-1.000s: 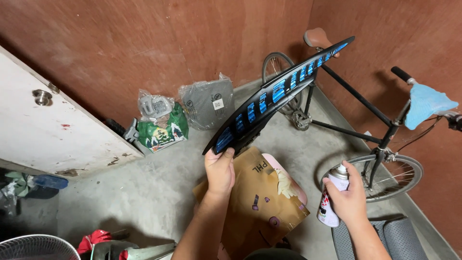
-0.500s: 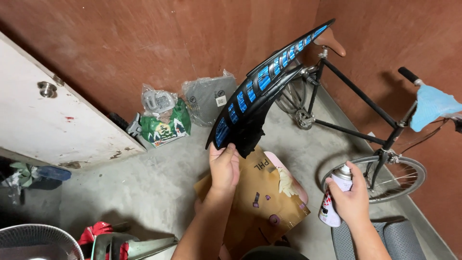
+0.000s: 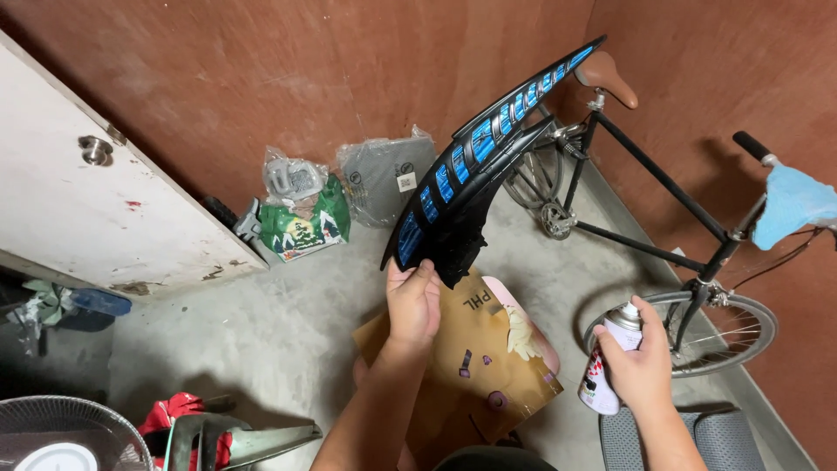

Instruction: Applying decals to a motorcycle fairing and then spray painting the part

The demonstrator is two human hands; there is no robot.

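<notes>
fender rising above left hand

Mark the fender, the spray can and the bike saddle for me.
fender (image 3: pixel 475 166), head view, middle of its black-and-blue curve.
spray can (image 3: pixel 600 388), head view, white lower body.
bike saddle (image 3: pixel 608 77), head view, brown top.

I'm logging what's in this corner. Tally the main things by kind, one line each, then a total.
Black curved bicycle mudguard with blue strips, in the left hand: 1
White spray can, in the right hand: 1
Black-framed bicycle with brown saddle: 1
Clear plastic bags by the wall: 2
Brown cardboard sheet on the floor: 1
Total: 6
</notes>
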